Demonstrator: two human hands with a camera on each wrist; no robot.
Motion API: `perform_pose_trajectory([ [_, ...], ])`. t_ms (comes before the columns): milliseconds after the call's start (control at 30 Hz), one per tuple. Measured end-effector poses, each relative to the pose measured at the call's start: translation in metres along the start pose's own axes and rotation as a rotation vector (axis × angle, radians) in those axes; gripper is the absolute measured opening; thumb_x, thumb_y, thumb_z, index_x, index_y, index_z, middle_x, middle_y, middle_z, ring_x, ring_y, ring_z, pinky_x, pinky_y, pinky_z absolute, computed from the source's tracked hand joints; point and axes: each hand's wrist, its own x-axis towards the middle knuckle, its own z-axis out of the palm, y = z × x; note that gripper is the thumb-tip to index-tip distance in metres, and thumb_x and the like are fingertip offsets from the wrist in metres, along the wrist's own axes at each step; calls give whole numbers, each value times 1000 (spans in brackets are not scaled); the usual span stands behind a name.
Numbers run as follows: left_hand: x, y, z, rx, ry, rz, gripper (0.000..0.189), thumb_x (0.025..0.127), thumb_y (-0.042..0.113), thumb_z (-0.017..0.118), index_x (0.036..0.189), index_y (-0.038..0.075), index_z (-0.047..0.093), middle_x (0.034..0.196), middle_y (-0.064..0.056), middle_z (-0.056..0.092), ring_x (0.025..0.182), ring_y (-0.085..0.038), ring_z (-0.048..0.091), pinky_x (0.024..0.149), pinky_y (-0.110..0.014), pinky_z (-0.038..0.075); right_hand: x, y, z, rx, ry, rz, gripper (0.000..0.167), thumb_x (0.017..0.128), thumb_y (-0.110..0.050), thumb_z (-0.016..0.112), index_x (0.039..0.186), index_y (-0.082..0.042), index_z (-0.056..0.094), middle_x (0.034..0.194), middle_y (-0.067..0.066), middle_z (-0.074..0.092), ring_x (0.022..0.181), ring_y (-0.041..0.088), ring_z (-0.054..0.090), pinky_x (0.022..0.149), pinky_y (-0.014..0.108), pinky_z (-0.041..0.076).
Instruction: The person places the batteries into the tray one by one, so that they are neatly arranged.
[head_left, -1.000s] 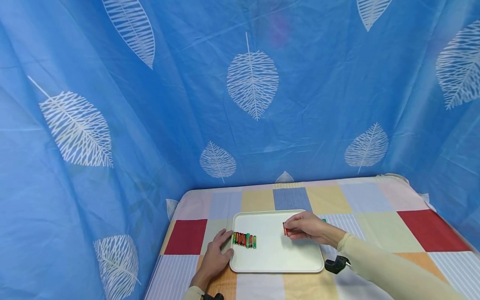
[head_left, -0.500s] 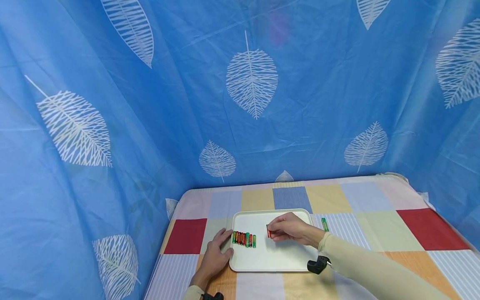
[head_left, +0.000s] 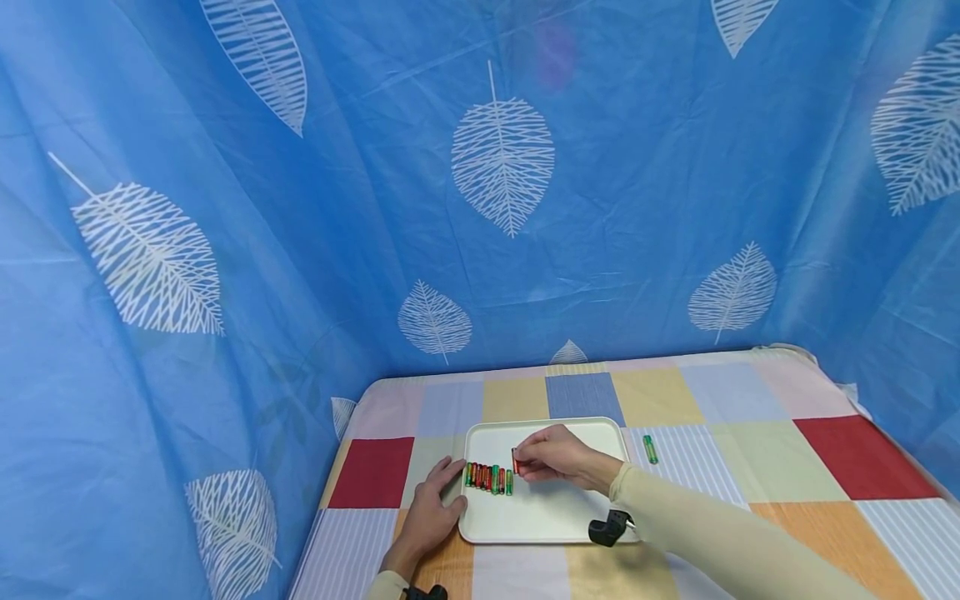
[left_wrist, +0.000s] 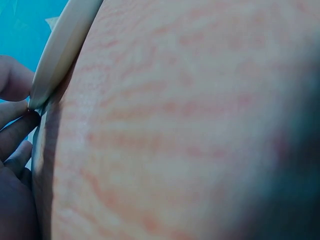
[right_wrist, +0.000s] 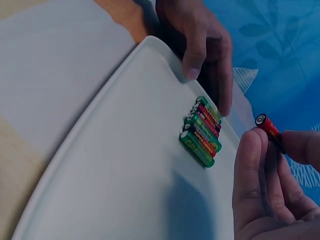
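My right hand (head_left: pixel 558 457) pinches a red battery (right_wrist: pixel 270 128) between thumb and fingertips, held above the white tray (head_left: pixel 555 521). Just left of it on the tray lies a side-by-side row of several red and green batteries (head_left: pixel 496 479), against the tray's left side. At the row's near end in the right wrist view is a green battery (right_wrist: pixel 197 149). My left hand (head_left: pixel 429 518) rests at the tray's left edge, with index finger and thumb touching the rim (left_wrist: pixel 60 50). Its fingers look fairly straight.
One green battery (head_left: pixel 649 449) lies on the patchwork tablecloth (head_left: pixel 776 458), right of the tray. A blue curtain (head_left: pixel 360 208) with white leaf prints hangs behind the table and along its sides.
My right hand has carried the red battery leftward over the tray, close to the row. The green battery right of the tray has come into full view. The left hand stays put.
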Motion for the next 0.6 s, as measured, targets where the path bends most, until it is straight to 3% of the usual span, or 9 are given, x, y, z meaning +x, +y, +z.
perform_pose_trajectory([
  [367, 0, 1, 0, 21, 0, -9, 60, 94, 7, 72, 153, 8, 64, 167, -29, 46, 155, -55, 43, 124, -75, 33, 16, -6, 20, -18, 26, 8, 29, 99, -7, 73, 121, 13, 73, 81, 6, 77, 67, 6, 74, 67, 23, 65],
  [600, 1, 1, 0, 33, -4, -10, 60, 93, 8, 73, 153, 10, 64, 167, -29, 46, 155, -55, 43, 124, -75, 34, 23, -5, 37, -17, 48, 10, 17, 97, -6, 76, 108, 7, 78, 76, 6, 76, 64, 7, 73, 65, 24, 65],
])
